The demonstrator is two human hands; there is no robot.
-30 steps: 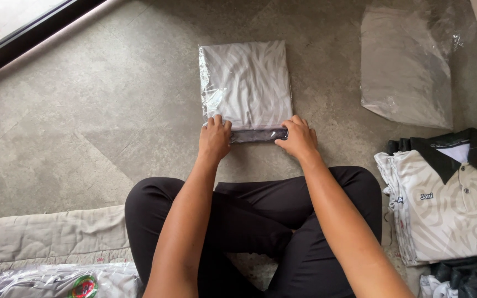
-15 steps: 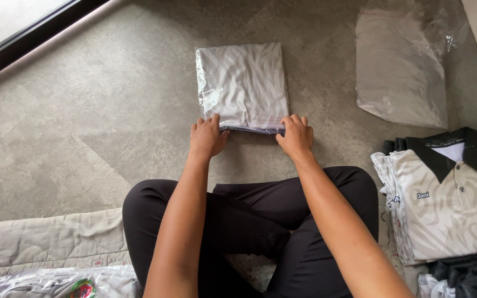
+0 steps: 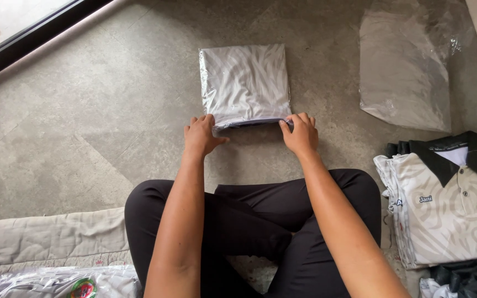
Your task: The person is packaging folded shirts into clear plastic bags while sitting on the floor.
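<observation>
A folded white patterned shirt in a clear plastic bag (image 3: 245, 83) lies on the grey floor in front of my crossed legs. My left hand (image 3: 201, 136) rests at the bag's near left corner, fingers on its edge. My right hand (image 3: 300, 134) is at the near right corner, fingertips pinching the bag's open end. A dark strip of the shirt shows along that near edge between my hands.
A stack of empty clear plastic bags (image 3: 404, 72) lies at the far right. A pile of folded white shirts with black collars (image 3: 448, 204) sits at my right. A bagged shirt (image 3: 67, 284) and a beige cloth (image 3: 45, 240) lie at the lower left. A dark window frame (image 3: 34, 41) runs along the upper left.
The bag's near flap has been folded in, so less of the dark edge shows. Both hands have shifted slightly outward to the bag's near corners.
</observation>
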